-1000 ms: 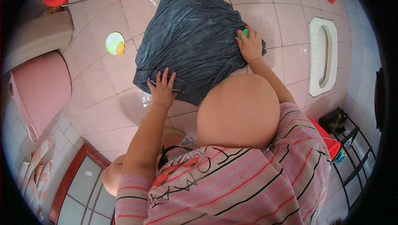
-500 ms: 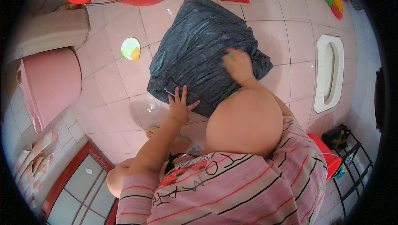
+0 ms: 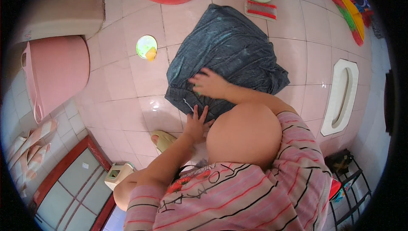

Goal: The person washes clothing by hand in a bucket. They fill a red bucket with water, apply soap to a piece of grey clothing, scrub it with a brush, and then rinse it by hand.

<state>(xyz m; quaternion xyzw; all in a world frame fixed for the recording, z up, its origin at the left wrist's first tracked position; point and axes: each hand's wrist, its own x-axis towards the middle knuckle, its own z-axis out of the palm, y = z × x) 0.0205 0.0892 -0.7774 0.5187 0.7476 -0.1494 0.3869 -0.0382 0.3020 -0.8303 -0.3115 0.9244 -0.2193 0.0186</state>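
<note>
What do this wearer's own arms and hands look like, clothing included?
Both the left hand and right hand are ungloved, with bare forearms and no watch or bracelet showing. The left sleeve and right sleeve are short, pink and striped in red, black and paler tones.

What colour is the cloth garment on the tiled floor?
The cloth garment is dark grey-blue, clearest in the head view.

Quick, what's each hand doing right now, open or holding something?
Left hand: open, fingers spread on the dark garment.
Right hand: blurred over the garment, something green beneath; grip can't be told.
</note>
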